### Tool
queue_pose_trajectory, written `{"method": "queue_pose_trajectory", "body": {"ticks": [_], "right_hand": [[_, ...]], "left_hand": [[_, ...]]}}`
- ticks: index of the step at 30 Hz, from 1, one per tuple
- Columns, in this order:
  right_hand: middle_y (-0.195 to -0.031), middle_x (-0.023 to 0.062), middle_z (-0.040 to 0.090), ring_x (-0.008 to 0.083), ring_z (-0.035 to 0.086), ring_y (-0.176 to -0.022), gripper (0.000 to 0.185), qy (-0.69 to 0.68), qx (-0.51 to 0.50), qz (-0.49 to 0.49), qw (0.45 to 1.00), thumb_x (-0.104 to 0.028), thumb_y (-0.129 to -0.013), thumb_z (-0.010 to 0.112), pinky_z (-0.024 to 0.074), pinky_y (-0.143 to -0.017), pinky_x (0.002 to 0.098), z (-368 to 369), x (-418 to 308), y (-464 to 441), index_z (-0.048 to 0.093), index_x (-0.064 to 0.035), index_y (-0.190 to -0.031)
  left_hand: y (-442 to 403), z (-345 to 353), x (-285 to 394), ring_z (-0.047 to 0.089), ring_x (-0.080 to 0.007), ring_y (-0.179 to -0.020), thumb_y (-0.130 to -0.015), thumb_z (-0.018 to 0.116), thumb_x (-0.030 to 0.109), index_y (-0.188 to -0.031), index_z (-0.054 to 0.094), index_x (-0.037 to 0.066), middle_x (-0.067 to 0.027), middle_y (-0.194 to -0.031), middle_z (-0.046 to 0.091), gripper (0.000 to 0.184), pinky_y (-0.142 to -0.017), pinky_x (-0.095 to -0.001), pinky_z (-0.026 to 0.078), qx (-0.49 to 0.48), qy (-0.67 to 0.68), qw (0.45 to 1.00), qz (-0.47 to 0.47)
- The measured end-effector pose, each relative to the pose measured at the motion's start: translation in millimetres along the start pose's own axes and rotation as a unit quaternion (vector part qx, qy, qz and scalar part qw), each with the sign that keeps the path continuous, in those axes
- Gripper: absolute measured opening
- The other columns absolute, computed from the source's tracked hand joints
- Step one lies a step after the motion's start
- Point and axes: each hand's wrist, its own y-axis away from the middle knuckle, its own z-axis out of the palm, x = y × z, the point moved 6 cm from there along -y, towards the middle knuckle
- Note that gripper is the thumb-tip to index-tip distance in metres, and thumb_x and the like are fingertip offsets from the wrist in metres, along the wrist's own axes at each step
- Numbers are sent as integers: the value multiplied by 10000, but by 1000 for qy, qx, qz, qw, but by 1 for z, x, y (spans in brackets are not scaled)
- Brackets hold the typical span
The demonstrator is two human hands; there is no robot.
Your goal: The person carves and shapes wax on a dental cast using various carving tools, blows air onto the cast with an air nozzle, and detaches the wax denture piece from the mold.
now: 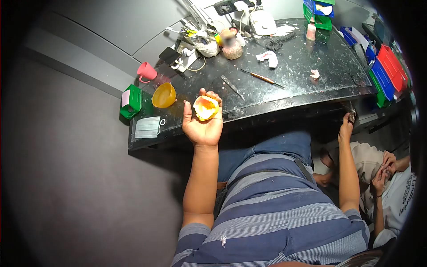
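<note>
Palm up over the bench's front edge, my left hand [203, 129] has its fingers curled round a small yellow hollow piece [206, 108] with a pale orange inside and an uneven rim. Far to the right, my right hand [345, 129] reaches to the bench's right end. Its fingers are closed at a small greyish thing [352, 115], too dark and small to name. Near my left hand are a yellow bowl [164, 95], a scalpel [232, 86] and a thin double-ended carving tool [262, 78] with a brown handle.
On the black bench [293, 92] lie a face mask [147, 127], crumpled tissue [268, 58] and a pink mug [147, 71]. A small bottle [311, 30] stands at the back. Coloured bins [391, 66] line the right side. Another person [391, 191] sits at the right.
</note>
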Motion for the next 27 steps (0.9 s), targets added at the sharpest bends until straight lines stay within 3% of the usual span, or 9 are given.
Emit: {"method": "queue_pose_trajectory", "body": {"ticks": [4,5,9,13,14,17,18,21,27], "right_hand": [[-1023,101,645,158,617,-684,420,-352,-225,113,901,-471,-1024,538,488,-509,274,-6,-49,53,584,-56,-982],[-1163,162,670,137,632,-676,422,-298,-259,75,916,-432,-1041,516,458,-424,244,-19,-73,74,587,-24,-1124],[-1159,222,689,136,591,-514,514,-184,-446,83,872,-423,-1047,498,391,-358,231,-65,-118,145,530,30,-1287],[-970,145,728,146,649,-636,478,-44,-553,-56,830,-397,-911,737,500,-558,253,-46,-203,209,653,42,-1082],[-927,111,728,127,648,-687,345,-23,-550,19,834,-281,-860,798,515,-605,255,-31,-232,226,694,27,-976],[-792,61,730,139,705,-672,204,64,-563,-156,809,-95,-795,796,541,-609,257,16,-294,258,695,-19,-955],[-789,65,725,180,730,-695,200,60,-523,-317,789,-121,-805,792,547,-605,271,32,-320,270,688,-41,-956],[-820,81,710,244,716,-688,230,53,-473,-436,764,-157,-820,770,555,-599,309,72,-341,290,651,-51,-985],[-864,116,681,278,687,-672,241,76,-456,-498,734,-134,-795,738,532,-576,352,118,-337,316,624,-19,-973]], "left_hand": [[8,-8,0,515,-282,-1013,-1017,467,300,-1166,585,-20,-159,-1058,548,372,-954,-456,406,-31,-31,999,-25],[10,-12,-1,515,-274,-979,-1023,453,299,-1145,591,-15,-149,-1042,552,364,-926,-455,410,-62,-42,996,-42],[21,-23,1,519,-274,-924,-1034,433,288,-1047,600,5,-138,-979,565,328,-856,-442,436,27,-164,986,23],[29,-32,-12,535,-284,-926,-1042,418,285,-1028,613,9,-140,-965,578,338,-838,-441,454,37,-196,979,41],[29,-31,-18,543,-287,-929,-1044,417,285,-1020,616,8,-141,-970,584,342,-838,-445,458,25,-202,978,45],[29,-28,-30,557,-291,-933,-1047,416,290,-1014,618,5,-142,-980,597,350,-837,-449,466,10,-217,975,57],[30,-28,-33,562,-291,-934,-1049,417,293,-1017,617,4,-143,-986,603,353,-836,-450,470,9,-225,972,69],[34,-27,-38,574,-290,-918,-1051,417,305,-1013,613,-1,-150,-971,613,365,-819,-448,485,19,-242,965,97],[41,-22,-39,603,-307,-903,-1066,393,333,-1057,590,-7,-178,-958,628,393,-800,-451,505,13,-277,950,142]]}}
